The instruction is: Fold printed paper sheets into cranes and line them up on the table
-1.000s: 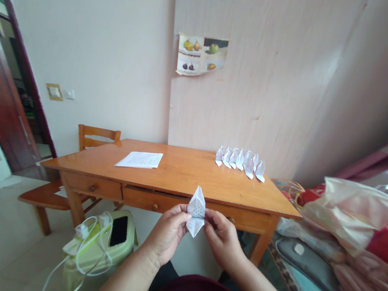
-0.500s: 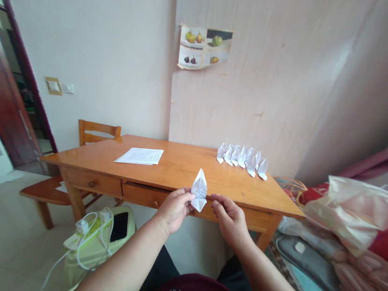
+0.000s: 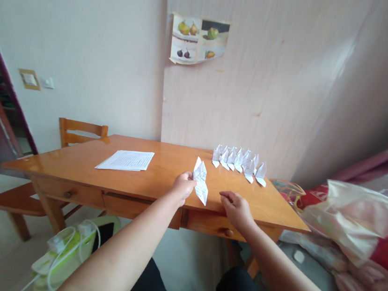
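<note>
White printed folded paper, orange-brown wooden table, white sheet, pale green bin.

Bright even daylight, soft, edges warped

Both arms out fwd; left hand fingers pinched, right hand loosely curled, palm down.

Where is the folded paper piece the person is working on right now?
In the head view, the folded paper piece is pinched in the left hand above the wooden table, left of the right hand.
</note>
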### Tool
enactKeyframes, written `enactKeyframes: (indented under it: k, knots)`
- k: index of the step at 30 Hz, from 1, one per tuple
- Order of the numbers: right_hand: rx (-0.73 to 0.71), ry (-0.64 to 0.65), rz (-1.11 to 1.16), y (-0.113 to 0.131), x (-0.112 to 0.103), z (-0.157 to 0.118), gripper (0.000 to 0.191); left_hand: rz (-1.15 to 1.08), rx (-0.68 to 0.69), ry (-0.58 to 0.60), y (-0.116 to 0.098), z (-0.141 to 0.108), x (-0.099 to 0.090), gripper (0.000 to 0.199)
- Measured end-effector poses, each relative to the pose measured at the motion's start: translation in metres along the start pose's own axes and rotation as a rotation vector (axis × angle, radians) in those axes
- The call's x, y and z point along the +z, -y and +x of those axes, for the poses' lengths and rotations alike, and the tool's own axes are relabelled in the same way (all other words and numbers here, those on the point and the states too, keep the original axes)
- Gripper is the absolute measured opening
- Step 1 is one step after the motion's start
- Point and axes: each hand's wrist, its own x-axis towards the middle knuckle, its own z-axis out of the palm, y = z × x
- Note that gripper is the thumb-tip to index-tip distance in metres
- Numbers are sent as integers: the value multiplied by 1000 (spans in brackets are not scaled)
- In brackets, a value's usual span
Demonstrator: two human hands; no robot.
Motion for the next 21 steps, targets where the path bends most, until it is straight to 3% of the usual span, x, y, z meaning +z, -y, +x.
enactKeyframes:
  k: [6,12,17,21]
  knots:
    - [2,38,-89,-17,-2,24,30,308,60,-12,18,33,16,35]
    - [-9,98,-126,-27,3,34,28,684,196,-49,23,46,11,66]
    - [-23,163,-120,-29,2,37,25,893,352,35,17,46,2,63]
    - [-26,203,-107,-27,-1,41,24,992,407,134,10,51,-4,48]
